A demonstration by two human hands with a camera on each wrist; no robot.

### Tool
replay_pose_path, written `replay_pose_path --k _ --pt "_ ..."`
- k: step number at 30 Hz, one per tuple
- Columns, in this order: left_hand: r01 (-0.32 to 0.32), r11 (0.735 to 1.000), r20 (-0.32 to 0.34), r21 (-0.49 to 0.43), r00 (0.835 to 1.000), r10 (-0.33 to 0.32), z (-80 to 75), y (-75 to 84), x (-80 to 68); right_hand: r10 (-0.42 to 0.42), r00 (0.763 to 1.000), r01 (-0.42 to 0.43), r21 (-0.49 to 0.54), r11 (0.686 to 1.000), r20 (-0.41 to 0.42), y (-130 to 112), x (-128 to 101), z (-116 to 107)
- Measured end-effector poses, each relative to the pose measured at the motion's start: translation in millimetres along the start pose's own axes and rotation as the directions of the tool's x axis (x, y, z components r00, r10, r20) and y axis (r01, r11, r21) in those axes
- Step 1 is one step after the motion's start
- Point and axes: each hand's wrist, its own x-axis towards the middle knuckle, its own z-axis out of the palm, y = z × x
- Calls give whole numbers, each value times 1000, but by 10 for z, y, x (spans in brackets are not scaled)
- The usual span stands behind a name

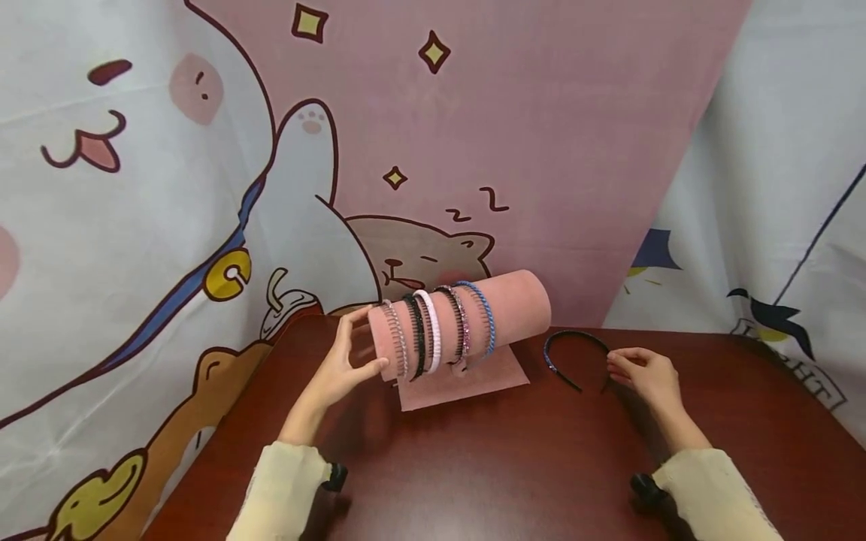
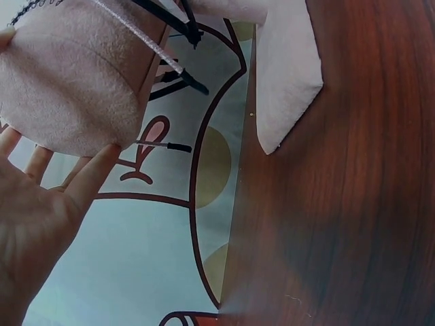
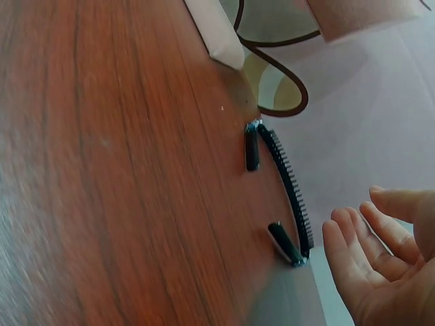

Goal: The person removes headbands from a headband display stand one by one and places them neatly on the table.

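Relaxed, slightly spread fingers of the right hand (image 1: 646,373) hover just beside a dark toothed plastic headband (image 1: 573,353) lying on the reddish-brown wooden table (image 1: 501,466). The left hand (image 1: 345,364), fingers spread, touches the end of a pink velvet display roll (image 1: 517,304) carrying five headbands. Backdrop lettering, partly cut off, reads "THE".

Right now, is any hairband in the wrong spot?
Yes: one dark headband lies on the table by the right hand, while five others sit on the pink roll that the left hand touches.
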Motion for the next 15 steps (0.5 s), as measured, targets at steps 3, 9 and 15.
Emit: replay_pose_path --k 3,9,15 --pt "-7 1000 9 -16 1000 7 -6 6 45 1 1000 -1 0 1000 3 -50 -36 38" --pt "-7 999 20 -40 1000 8 -5 16 81 -31 999 29 77 997 32 -208 -132 164" --pt "-5 999 -2 -35 1000 5 4 -11 15 -90 992 77 138 987 90 -415 -230 378"
